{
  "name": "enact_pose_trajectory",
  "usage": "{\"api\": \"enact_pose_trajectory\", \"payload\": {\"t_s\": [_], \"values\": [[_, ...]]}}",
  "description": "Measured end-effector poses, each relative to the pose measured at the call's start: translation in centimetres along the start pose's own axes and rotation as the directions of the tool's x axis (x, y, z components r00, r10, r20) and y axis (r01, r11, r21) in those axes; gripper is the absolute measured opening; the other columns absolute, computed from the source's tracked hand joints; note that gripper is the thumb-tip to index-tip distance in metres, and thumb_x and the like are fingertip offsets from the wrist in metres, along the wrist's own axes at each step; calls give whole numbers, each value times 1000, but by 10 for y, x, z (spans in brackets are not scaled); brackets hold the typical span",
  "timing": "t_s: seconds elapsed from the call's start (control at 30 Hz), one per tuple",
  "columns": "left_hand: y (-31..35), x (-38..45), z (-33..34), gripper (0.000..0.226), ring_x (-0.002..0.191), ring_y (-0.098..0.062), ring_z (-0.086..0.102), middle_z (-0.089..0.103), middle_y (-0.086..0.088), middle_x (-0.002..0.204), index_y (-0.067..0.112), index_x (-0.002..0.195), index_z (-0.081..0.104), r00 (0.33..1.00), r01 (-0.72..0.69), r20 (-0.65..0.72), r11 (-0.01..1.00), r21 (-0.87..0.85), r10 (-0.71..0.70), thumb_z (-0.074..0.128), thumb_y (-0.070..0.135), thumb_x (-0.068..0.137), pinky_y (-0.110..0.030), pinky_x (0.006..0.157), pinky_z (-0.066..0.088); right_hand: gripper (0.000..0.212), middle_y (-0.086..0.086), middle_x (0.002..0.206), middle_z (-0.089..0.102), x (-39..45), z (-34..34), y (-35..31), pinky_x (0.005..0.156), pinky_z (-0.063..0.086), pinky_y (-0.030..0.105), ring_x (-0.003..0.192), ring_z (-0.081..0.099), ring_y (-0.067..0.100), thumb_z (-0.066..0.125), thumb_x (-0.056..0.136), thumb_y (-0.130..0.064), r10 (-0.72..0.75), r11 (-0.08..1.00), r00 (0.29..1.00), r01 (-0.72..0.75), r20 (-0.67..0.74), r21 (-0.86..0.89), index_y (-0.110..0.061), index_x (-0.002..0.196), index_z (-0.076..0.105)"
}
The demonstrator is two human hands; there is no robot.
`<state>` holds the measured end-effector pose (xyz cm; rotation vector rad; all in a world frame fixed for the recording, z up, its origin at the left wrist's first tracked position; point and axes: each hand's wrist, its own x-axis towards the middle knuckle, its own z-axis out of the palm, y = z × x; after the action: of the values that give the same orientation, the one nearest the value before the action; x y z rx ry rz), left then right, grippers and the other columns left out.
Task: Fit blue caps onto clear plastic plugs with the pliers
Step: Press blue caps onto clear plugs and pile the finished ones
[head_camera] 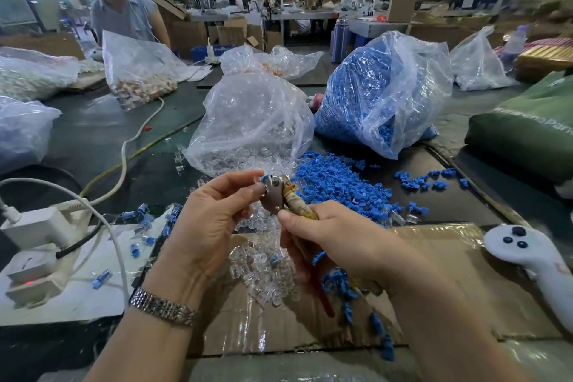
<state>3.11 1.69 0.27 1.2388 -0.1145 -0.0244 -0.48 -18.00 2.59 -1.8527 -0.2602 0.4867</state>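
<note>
Up front, right hand (335, 236) wrapped around the taped handles of the pliers (280, 195), fingers curled tight, thumb along the near side. Pliers tilted up and away, metal head just above and left of that hand. Left hand (214, 211) raised opposite, fingertips pinching a blue cap (265, 178) right at the pliers' head; cap touching the metal, thumb and forefinger closed on it. Cannot tell whether a clear plug sits under the cap, too small and partly hidden by the fingers. Metal watch (162, 308) on the left wrist.

Below both hands, a heap of clear plugs (263, 270) on a sheet of cardboard (434, 245), a few loose blue caps mixed in and scattered toward the right wrist. Beyond the hands, a spread pile of blue caps (341, 183) on the table (93, 133), spilling from a big clear bag of blue caps (381, 93). Just left of that, another clear bag of plugs (248, 121), mouth toward the hands. Finished capped plugs (145, 217) lying left of the left hand, near a white power strip (34, 229). White controller (533, 260) at the right edge of the cardboard. Another person (124, 9) standing at the far left of the table.
</note>
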Motion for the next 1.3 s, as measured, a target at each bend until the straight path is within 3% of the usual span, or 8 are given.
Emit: {"api": "enact_pose_trajectory", "payload": {"t_s": [0.17, 0.43, 0.53, 0.67, 0.77, 0.9, 1.03, 1.3], "values": [[-2, 0, -1, 36, 80, -14, 59, 78, -7, 93, 18, 92, 83, 1000, -26, -9, 999, 40, 26, 85, 24, 57, -17, 63, 51, 48, 11, 63, 62, 1, 2, 1, 56, 56, 38, 56, 63, 30, 56, 102, -48, 14, 1000, 1000, -14, -14, -3, -12, 71, 63], [1, -1, -8, 17, 80, -9, 67, 78, 0, 95, 21, 94, 79, 974, -90, -173, 953, 288, 144, 80, 19, 77, -23, 70, 53, 50, 1, 80, 71, -1, -12, -1, 68, 58, 30, 65, 68, 14, 51, 98, -62, 37, 990, 996, -49, -87, -136, -17, 98, 72], [5, 3, -25, 13, 82, -13, 68, 74, 0, 89, 22, 89, 73, 890, 7, -377, 819, 573, 257, 77, 10, 86, -31, 73, 55, 46, 2, 78, 62, 0, -26, 4, 67, 54, 34, 67, 61, 17, 53, 99, -56, 80, 972, 956, -138, -281, -191, -12, 99, 66], [11, 6, -46, 11, 110, -36, 55, 63, -15, 112, 20, 93, 67, 785, 333, -464, 352, 875, 411, 69, 11, 89, -51, 92, 49, 35, 2, 82, 57, 11, -37, 16, 63, 39, 37, 71, 52, 22, 52, 97, -50, 92, 839, 844, -351, -529, -415, -17, 84, 49], [7, 5, -45, 12, 115, -37, 46, 55, -16, 118, 21, 97, 66, 808, 354, -381, 146, 924, 450, 69, 14, 88, -54, 97, 42, 36, 8, 104, 57, 16, -39, 23, 64, 37, 37, 83, 54, 26, 52, 97, -51, 111, 724, 794, -476, -597, -499, -15, 99, 50], [-7, 7, -35, 8, 85, -12, 62, 72, 0, 103, 25, 98, 75, 942, 167, -202, 148, 975, 267, 70, 22, 92, -30, 72, 51, 39, 11, 115, 48, 23, -38, 31, 73, 45, 39, 89, 53, 29, 55, 97, -49, 127, 647, 783, -531, -609, -547, -13, 107, 46], [-19, 9, -30, 25, 108, -20, 62, 66, 0, 117, 27, 118, 70, 980, 125, -125, 9, 992, 155, 65, 24, 94, -36, 92, 52, 43, 13, 122, 48, 27, -39, 38, 91, 51, 47, 104, 55, 33, 58, 94, -48, 119, 619, 773, -548, -623, -562, -12, 116, 47], [-21, 9, -26, 7, 96, -17, 62, 67, 3, 100, 26, 99, 73, 977, 60, -71, 61, 996, 202, 73, 28, 93, -37, 85, 55, 68, 14, 137, 47, 31, -41, 44, 106, 43, 50, 130, 42, 34, 65, 89, -62, 75, 561, 782, -546, -618, -623, -14, 133, 45]]}}
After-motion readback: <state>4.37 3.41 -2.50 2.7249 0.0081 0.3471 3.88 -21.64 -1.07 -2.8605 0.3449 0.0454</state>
